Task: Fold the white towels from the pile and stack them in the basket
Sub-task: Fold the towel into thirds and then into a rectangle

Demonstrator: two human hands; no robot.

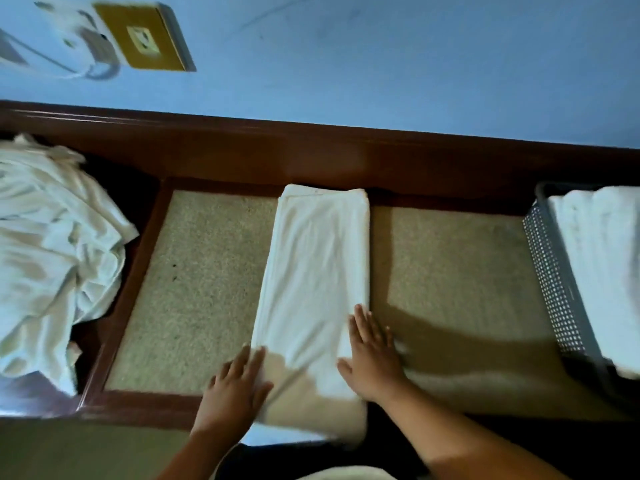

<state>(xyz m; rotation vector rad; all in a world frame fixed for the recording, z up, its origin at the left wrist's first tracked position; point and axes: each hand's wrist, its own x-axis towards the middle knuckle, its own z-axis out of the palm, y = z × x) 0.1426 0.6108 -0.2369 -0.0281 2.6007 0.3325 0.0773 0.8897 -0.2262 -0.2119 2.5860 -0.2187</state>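
A white towel [313, 282], folded into a long narrow strip, lies across the middle of the table, its near end hanging over the front edge. My left hand [239, 382] rests flat on the strip's near left edge, fingers straight. My right hand [370, 351] presses flat on its near right edge. A pile of crumpled white towels [52, 251] sits at the left. At the far right stands a grey perforated basket [554, 285] with folded white towels [602, 265] inside.
The table [194, 289] has a speckled beige top framed in dark red-brown wood, with a raised wooden back rail [311, 147] against a blue wall. A brass socket plate [145, 36] with white plugs is on the wall at upper left.
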